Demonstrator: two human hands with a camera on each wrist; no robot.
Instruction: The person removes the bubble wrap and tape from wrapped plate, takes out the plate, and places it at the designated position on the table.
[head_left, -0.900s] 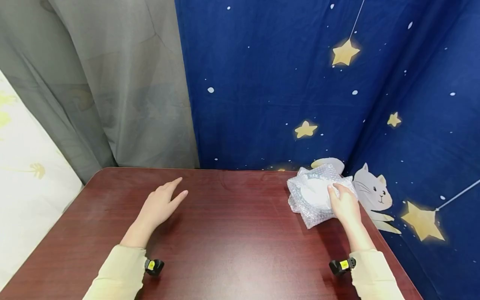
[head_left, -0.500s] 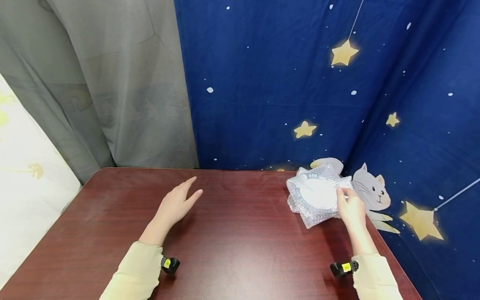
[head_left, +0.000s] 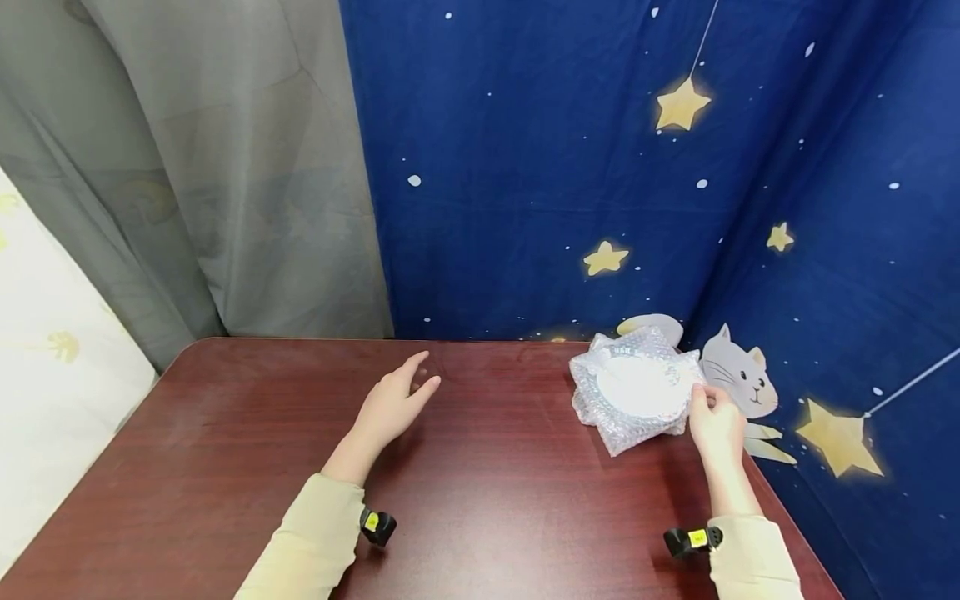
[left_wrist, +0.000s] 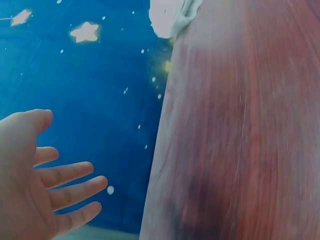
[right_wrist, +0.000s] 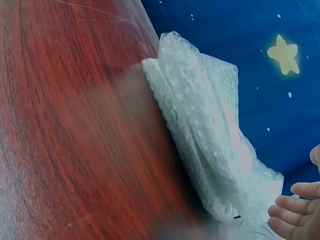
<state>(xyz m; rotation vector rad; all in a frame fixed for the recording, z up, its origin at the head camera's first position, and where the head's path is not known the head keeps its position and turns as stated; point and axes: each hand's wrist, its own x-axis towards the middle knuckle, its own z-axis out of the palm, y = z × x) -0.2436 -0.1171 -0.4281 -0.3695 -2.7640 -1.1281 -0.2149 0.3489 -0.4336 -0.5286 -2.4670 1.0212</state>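
Resting flat near the far right corner of the worktop (head_left: 510, 450), presumably for stability, the bubble-wrapped bundle (head_left: 637, 387) has the right hand (head_left: 717, 425) at its right edge, thumb and fingers parted without gripping, while the left hand (head_left: 388, 408) hovers well apart, fingers extended, holding nothing.
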